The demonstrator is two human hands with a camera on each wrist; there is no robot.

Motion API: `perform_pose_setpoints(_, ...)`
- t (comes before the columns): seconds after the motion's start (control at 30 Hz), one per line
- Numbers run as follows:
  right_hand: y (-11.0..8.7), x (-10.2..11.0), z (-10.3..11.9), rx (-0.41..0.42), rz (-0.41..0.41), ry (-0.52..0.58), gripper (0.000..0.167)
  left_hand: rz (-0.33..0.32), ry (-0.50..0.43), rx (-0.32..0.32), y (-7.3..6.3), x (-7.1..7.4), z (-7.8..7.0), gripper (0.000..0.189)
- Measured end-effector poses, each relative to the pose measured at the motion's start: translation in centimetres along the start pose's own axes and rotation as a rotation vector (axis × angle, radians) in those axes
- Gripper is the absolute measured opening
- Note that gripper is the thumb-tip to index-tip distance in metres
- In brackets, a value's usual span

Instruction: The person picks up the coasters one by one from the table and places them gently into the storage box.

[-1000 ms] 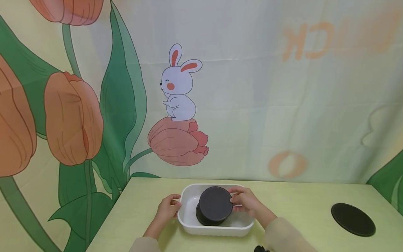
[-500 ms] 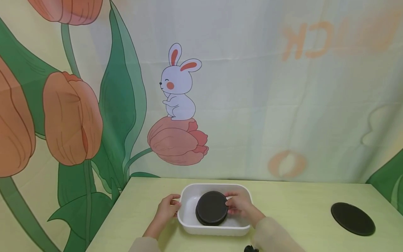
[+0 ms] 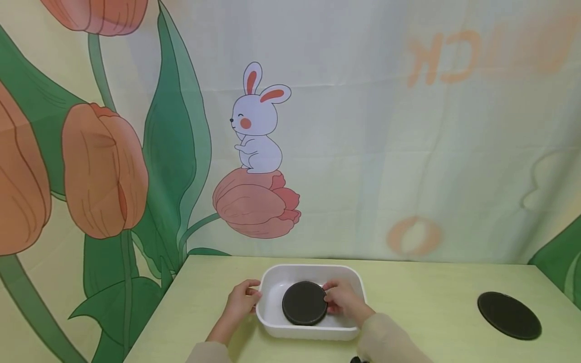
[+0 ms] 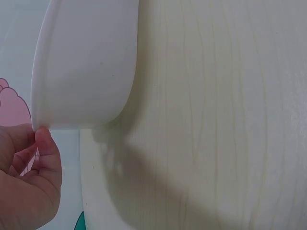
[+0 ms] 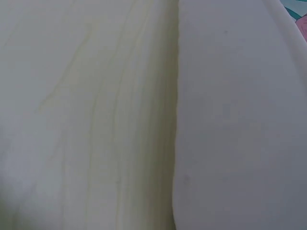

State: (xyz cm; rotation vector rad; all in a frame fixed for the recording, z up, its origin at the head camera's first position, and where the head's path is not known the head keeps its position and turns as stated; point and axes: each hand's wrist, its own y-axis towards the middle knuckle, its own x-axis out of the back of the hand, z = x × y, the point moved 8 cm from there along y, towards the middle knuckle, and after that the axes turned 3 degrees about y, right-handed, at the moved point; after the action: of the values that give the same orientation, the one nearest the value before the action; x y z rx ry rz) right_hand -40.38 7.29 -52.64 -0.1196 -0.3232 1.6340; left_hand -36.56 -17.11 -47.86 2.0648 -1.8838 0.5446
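Note:
A white rectangular basin (image 3: 313,333) with rounded corners stands on the table. Inside it lies a flat, round black disc (image 3: 304,303), left of the basin's middle. My right hand (image 3: 343,301) reaches over the basin's right side and pinches the disc's right edge between thumb and fingers. At the basin's left end, my left hand (image 3: 242,298) pinches the rim, as the left wrist view shows with thumb and finger meeting on the basin corner (image 4: 86,72). Only the basin's outer wall (image 5: 235,124) and the tabletop appear in the right wrist view; the right hand is out of that view.
Another black disc (image 3: 509,315) lies on the table (image 3: 422,297) far to the right. A small black object (image 3: 357,360) shows at the bottom edge, by the right sleeve. Behind the table hangs a curtain (image 3: 363,151) printed with tulips and a rabbit.
My right hand has moved left and down with the black disc, lowering it over another dark round piece in the basin, now hidden beneath it. My left hand has stayed on the rim.

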Motion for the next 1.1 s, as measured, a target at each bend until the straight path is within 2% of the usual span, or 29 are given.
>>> perform_pose_setpoints(0.23, -0.1, 0.4, 0.6, 0.031, -0.017, -0.009, 0.035, 0.006, -0.001, 0.005, 0.0, -0.1, 0.1, 0.029)
perform_pose_setpoints(0.53, -1.6, 1.7, 3.5, 0.022, 0.024, -0.063, 0.032, 0.001, 0.004, -0.006, 0.0, -0.1, -0.1, 0.029)
perform_pose_setpoints(0.8, -2.7, 4.2, 5.8, 0.040, 0.066, -0.087, 0.030, -0.002, 0.004, 0.005, 0.0, 0.1, 0.0, 0.030)
perform_pose_setpoints(1.1, -4.1, 8.2, 6.8, 0.054, 0.097, -0.173, 0.032, 0.010, -0.007, -0.012, -0.1, -0.1, -0.1, 0.029)
